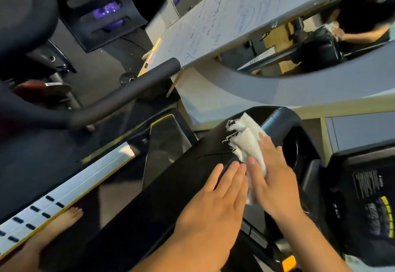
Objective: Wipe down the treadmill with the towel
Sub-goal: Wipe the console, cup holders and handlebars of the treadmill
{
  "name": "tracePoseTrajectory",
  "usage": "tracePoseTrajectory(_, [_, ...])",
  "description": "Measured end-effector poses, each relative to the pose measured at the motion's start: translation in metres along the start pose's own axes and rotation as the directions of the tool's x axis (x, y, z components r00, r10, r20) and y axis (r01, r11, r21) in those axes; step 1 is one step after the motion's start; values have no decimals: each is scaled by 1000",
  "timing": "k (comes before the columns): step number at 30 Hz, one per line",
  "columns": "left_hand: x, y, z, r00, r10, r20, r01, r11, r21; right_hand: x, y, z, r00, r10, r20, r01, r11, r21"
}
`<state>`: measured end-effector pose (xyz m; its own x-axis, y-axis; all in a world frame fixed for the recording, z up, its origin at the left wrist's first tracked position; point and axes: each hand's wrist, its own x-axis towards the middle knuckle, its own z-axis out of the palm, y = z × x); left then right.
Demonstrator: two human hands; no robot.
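Observation:
The treadmill's black console panel (175, 186) slopes across the lower middle of the head view. A white, frayed towel (248, 137) lies bunched on its upper right part. My right hand (271, 177) presses flat on the towel, fingers spread over the cloth. My left hand (215, 203) rests flat on the black panel just left of the towel, fingers together, holding nothing. The treadmill's silver side rail (64, 188) with black slots and a yellow edge runs along the lower left, and the dark belt (126, 188) lies beside it.
A black padded handlebar (128, 92) crosses the middle left. A bare foot (64, 220) stands by the side rail. A whiteboard (235, 19) leans behind the treadmill, with a curved mirror (320, 43) to the right. Another machine with a purple glow (106, 11) stands at upper left.

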<state>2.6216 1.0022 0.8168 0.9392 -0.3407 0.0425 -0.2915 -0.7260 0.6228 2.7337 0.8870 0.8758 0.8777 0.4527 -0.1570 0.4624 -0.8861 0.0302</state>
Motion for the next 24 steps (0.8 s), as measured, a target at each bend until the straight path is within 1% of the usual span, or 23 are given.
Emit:
tracePoseTrajectory(1, [1,-1,-3,1000,10,-3,-10,1000,-19,3,7,-3,999,-24,25,25,1000,-18])
tracePoseTrajectory(2, [0,-1,-5,1000,27,-5,-27,999,-29,12,15,-7,999,10,32,-9,999,-47])
tracePoseTrajectory(3, [0,-2,-4,999,34,-1,-34,998,-45,26,23,-8,996,87,14,-85,993,-80])
tracePoseTrajectory(5, [1,-4,-4,999,50,1,-50,997,-54,55,28,-8,967,251,-37,-254,955,-153])
tracePoseTrajectory(6, [1,-5,-3,999,49,-6,-49,997,-54,64,25,-5,953,299,-54,-304,934,-188])
tracePoseTrajectory(7, [0,-5,-1,999,38,-1,-38,997,-61,67,20,-1,950,307,-64,-314,926,-210])
tracePoseTrajectory(8, [1,-5,4,999,19,-35,-22,996,-84,64,11,0,958,280,-63,-288,934,-211])
tracePoseTrajectory(9, [3,-5,14,993,1,-115,-13,995,-96,55,2,1,971,233,-59,-240,953,-185])
tracePoseTrajectory(10, [4,-7,21,991,-7,-131,-13,989,-148,42,-8,1,984,173,-53,-178,974,-137])
tracePoseTrajectory(11, [4,-6,20,994,-5,-110,-19,977,-213,29,-14,1,991,121,-50,-125,989,-82])
tracePoseTrajectory(12, [4,-6,18,993,20,-117,-44,978,-204,21,-15,1,995,88,-54,-91,993,-68])
tracePoseTrajectory(13, [4,-7,16,990,41,-138,-64,985,-163,23,-9,0,995,85,-59,-91,991,-101])
tracePoseTrajectory(14, [4,-9,16,983,32,-183,-56,990,-127,31,-3,-2,992,104,-75,-115,980,-164])
tracePoseTrajectory(15, [1,-10,9,996,25,-84,-36,991,-128,46,8,-3,984,153,-90,-169,963,-212])
tracePoseTrajectory(16, [-1,-11,5,999,33,-34,-37,991,-126,64,17,-4,973,211,-98,-229,944,-237])
tracePoseTrajectory(18, [0,-9,3,996,33,-84,-44,990,-133,93,24,-4,947,306,-100,-321,919,-228])
tracePoseTrajectory(19, [0,-9,5,995,16,-102,-31,989,-146,100,25,-3,946,310,-99,-325,916,-234])
tracePoseTrajectory(21, [-2,-8,7,993,-7,-114,-11,988,-155,94,14,1,970,235,-64,-243,931,-271])
tracePoseTrajectory(22, [-2,-8,8,994,-10,-107,-5,990,-143,80,6,3,985,168,-32,-170,947,-273])
tracePoseTrajectory(24, [-3,-7,7,994,-18,-106,2,989,-148,51,-3,6,1000,-6,19,10,978,-210])
